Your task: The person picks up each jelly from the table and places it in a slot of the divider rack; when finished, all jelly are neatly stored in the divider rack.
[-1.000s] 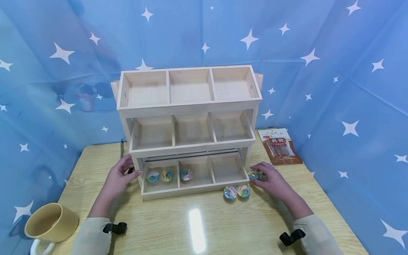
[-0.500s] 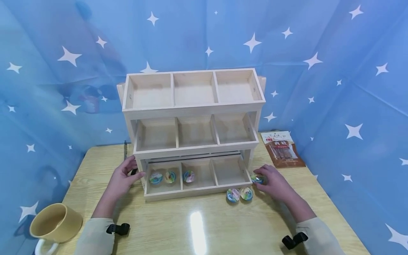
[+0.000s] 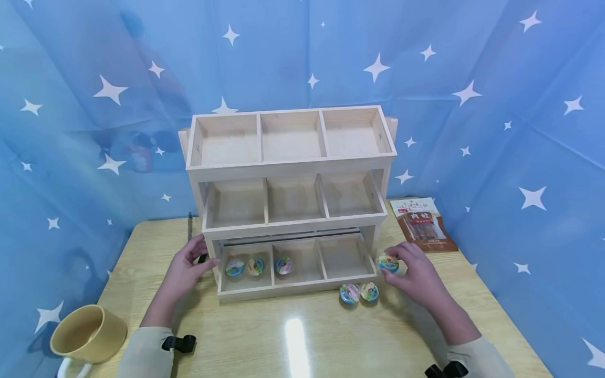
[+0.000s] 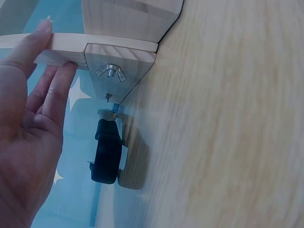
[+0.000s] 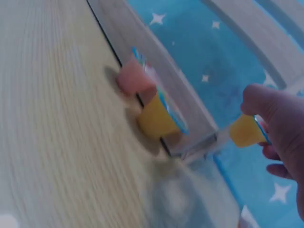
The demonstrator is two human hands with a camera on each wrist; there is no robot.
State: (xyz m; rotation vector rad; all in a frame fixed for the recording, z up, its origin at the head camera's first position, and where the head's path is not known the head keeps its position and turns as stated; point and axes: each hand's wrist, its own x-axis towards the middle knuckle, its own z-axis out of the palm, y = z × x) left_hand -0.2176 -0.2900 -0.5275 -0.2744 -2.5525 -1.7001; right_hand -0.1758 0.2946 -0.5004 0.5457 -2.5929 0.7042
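My right hand (image 3: 415, 273) pinches a yellow jelly cup (image 3: 388, 263) between thumb and fingers, just beside the right end of a three-tier wooden shelf (image 3: 293, 161). In the right wrist view that jelly cup (image 5: 246, 131) shows its printed lid turned toward the fingers. My left hand (image 3: 185, 268) holds the shelf's left upright; the left wrist view has the thumb on one face of the wood (image 4: 66, 43) and fingertips on the other. A pink jelly cup (image 3: 350, 294) and another yellow one (image 3: 369, 292) stand on the table by the bottom tray's front.
Two jelly cups (image 3: 235, 268) sit in the bottom tray's left compartment, one (image 3: 283, 265) in its middle compartment. A brown snack packet (image 3: 424, 224) lies at the back right. A yellow mug (image 3: 89, 333) stands front left. A black object (image 4: 107, 152) lies by the shelf's left leg.
My right hand has lifted the yellow jelly cup from beside the shelf's right end and tilted its lid into view. My left hand stays at the upright; the view has shifted slightly.
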